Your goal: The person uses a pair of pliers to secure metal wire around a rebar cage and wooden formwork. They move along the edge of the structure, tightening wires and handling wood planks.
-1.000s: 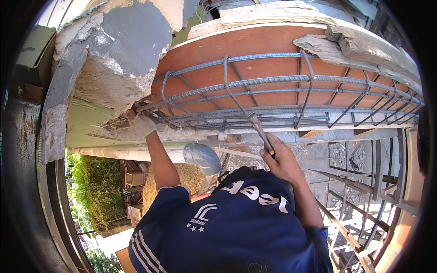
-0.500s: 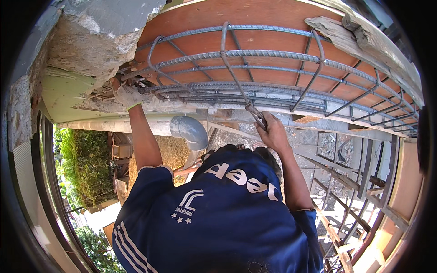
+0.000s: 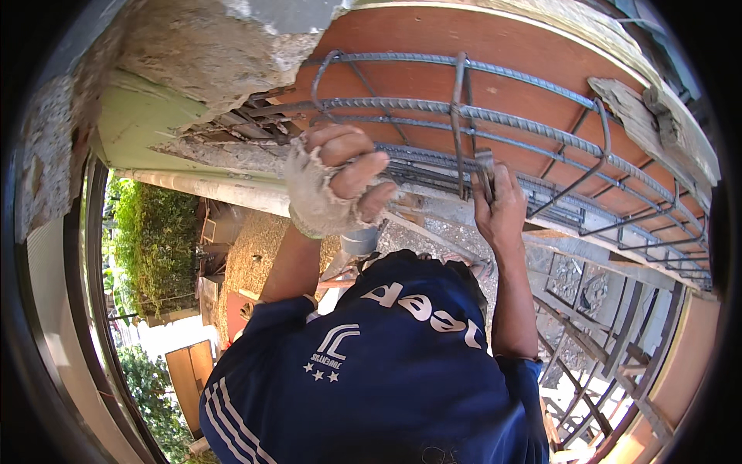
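Note:
A reinforcing bar cage (image 3: 533,133) of ribbed bars and bent stirrups runs along a reddish-brown board. My right hand (image 3: 502,203) is closed around pincers (image 3: 485,164), whose jaws are up against the cage by the lower end of a stirrup (image 3: 457,116). Lifted in front of the cage's left part, my left hand (image 3: 336,179) wears a worn, dirty white glove with the fingers bare. Its fingers are curled in; whether they hold anything small cannot be made out. Behind it, the lower bars are partly hidden.
Broken concrete (image 3: 224,62) overhangs at upper left, with exposed bars (image 3: 251,124) beneath. A rough wooden piece (image 3: 634,116) lies against the board at upper right. Below are a grey pipe elbow (image 3: 359,241), rubble and timber framing (image 3: 576,340); greenery (image 3: 158,247) grows at left.
My left hand has come away from the bars under the broken concrete, moving right and closer to the view. My right hand has raised the pincers slightly against the cage. The view has shifted.

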Tool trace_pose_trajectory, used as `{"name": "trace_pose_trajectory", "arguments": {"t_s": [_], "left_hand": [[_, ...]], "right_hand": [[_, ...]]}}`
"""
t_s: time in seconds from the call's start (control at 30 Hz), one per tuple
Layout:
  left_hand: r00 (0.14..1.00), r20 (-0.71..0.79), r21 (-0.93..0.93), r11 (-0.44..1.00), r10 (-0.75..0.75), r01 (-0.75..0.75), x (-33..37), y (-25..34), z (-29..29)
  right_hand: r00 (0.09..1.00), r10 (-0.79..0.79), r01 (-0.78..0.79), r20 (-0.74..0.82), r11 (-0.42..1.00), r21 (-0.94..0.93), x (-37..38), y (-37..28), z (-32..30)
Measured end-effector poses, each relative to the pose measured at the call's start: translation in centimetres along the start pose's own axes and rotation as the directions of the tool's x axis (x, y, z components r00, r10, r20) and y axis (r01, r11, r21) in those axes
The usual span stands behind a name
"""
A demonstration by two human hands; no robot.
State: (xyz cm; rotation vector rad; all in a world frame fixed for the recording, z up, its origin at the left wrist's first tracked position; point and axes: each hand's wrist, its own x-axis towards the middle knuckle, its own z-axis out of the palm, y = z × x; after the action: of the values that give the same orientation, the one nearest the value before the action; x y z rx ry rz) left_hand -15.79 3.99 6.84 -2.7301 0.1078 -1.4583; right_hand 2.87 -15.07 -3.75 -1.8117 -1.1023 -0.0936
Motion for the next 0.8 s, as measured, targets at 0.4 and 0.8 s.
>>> {"name": "trace_pose_trajectory", "arguments": {"t_s": [0.4, 0.8], "left_hand": [[0.912, 0.390, -0.688, 0.617, -0.128, 0.381, 9.1, -2.1, 5.6], [0.882, 0.453, -0.657, 0.619, -0.131, 0.430, 8.8, -1.4, 6.3]], "right_hand": [[0.993, 0.079, -0.001, -0.093, 0.767, 0.642, 6.4, -10.2, -7.9], [0.931, -0.102, 0.177, -0.350, 0.966, 0.189, 11.5, -13.6, -1.0]]}}
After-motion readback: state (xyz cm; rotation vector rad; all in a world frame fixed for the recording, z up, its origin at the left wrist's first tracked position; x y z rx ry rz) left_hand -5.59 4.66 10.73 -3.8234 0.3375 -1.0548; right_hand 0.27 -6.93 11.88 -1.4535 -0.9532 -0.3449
